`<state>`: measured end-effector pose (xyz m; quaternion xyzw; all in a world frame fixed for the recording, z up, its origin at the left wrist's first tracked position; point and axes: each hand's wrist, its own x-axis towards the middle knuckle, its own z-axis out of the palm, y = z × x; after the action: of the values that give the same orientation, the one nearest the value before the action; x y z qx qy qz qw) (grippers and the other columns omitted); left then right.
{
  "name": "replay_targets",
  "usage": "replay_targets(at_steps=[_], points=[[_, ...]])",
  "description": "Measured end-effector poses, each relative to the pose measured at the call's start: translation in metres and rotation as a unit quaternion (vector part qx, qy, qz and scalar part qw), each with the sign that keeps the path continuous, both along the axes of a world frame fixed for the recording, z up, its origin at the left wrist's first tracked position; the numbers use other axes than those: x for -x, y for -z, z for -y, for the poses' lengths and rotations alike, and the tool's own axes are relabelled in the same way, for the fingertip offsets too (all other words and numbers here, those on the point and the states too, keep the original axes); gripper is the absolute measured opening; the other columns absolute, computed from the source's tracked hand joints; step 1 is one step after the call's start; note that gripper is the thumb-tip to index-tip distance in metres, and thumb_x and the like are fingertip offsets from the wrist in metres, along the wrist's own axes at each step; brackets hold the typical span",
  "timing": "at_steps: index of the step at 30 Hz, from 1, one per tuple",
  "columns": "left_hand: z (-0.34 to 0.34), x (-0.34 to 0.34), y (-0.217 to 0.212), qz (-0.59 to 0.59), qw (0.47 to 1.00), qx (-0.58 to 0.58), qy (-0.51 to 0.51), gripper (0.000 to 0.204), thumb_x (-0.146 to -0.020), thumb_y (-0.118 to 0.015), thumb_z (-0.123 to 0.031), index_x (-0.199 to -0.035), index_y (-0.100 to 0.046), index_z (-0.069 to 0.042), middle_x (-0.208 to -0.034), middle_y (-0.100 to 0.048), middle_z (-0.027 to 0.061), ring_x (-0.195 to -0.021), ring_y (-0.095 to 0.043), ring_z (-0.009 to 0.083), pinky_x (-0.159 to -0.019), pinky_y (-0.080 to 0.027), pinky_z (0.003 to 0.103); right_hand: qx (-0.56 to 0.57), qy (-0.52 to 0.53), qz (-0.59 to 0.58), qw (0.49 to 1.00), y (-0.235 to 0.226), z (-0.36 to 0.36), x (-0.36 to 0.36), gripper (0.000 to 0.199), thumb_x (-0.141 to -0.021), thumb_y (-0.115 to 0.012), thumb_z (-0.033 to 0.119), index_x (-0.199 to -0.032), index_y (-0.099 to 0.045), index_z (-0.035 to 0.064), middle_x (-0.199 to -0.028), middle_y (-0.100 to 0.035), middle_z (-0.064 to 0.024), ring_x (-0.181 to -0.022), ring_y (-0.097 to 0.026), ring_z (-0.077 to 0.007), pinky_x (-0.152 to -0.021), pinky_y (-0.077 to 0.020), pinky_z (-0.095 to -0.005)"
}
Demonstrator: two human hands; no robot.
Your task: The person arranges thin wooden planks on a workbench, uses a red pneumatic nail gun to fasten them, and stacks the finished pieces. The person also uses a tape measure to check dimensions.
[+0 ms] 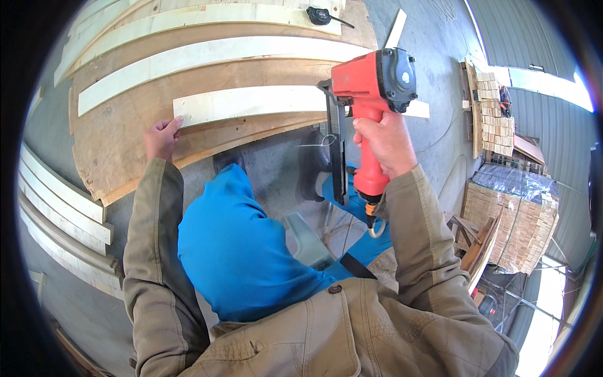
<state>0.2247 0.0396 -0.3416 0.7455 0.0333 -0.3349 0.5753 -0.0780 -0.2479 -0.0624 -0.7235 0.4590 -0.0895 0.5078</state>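
My right hand [388,144] is wrapped round the grip of a red and black pneumatic nail gun [357,76]. Its long dark magazine hangs down on the left side, and its nose is over a short pale wooden board [251,102]. Whether the nose touches the wood, I cannot tell. My left hand [162,138] pinches the near left corner of that board between thumb and fingers. Under the board lies a brown plywood sheet [132,151]. A longer pale board [220,53] runs across the sheet farther away, roughly alongside the short one.
A black tape measure [319,16] lies on the far boards. Long boards [63,220] are stacked on the floor at left. At right stand bundled wood pieces [495,113] and a plastic-wrapped wood stack [512,213]. An air hose [379,230] joins the gun's grip.
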Motion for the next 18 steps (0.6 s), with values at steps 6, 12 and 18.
replay_targets(at_steps=[6,12,18], points=[[-0.003,-0.002,0.000,-0.008,1.000,0.004,0.006,0.025,-0.092,-0.085,-0.023,-0.099,-0.076,-0.001,-0.081,-0.067,-0.0006,-0.069,-0.059,0.0079,-0.061,-0.046,0.022,0.076,-0.074,-0.057,0.993,-0.033,0.035,-0.013,0.028,-0.089,-0.068,0.010,-0.113,-0.066,-0.0023,-0.082,-0.066,-0.0045,-0.065,-0.063,-0.0137,-0.060,-0.0518,-0.0335],[-0.004,-0.001,0.000,-0.012,1.000,-0.015,-0.015,0.025,-0.093,-0.085,-0.024,-0.101,-0.076,-0.002,-0.085,-0.069,0.0005,-0.073,-0.062,0.0091,-0.064,-0.049,0.022,0.217,-0.190,-0.110,0.951,-0.052,0.086,-0.007,0.028,-0.086,-0.066,0.013,-0.110,-0.072,-0.0005,-0.090,-0.073,-0.0260,-0.082,-0.071,-0.0381,-0.081,-0.0573,-0.0429],[-0.011,-0.006,0.001,-0.013,0.999,-0.041,0.005,0.026,-0.095,-0.083,-0.024,-0.106,-0.074,-0.003,-0.090,-0.071,0.0015,-0.076,-0.064,0.0100,-0.068,-0.051,0.024,0.218,-0.192,-0.118,0.950,-0.028,0.123,0.049,0.028,-0.088,-0.066,0.012,-0.113,-0.071,-0.0003,-0.091,-0.073,-0.0248,-0.084,-0.073,-0.0313,-0.083,-0.0571,-0.0410]])
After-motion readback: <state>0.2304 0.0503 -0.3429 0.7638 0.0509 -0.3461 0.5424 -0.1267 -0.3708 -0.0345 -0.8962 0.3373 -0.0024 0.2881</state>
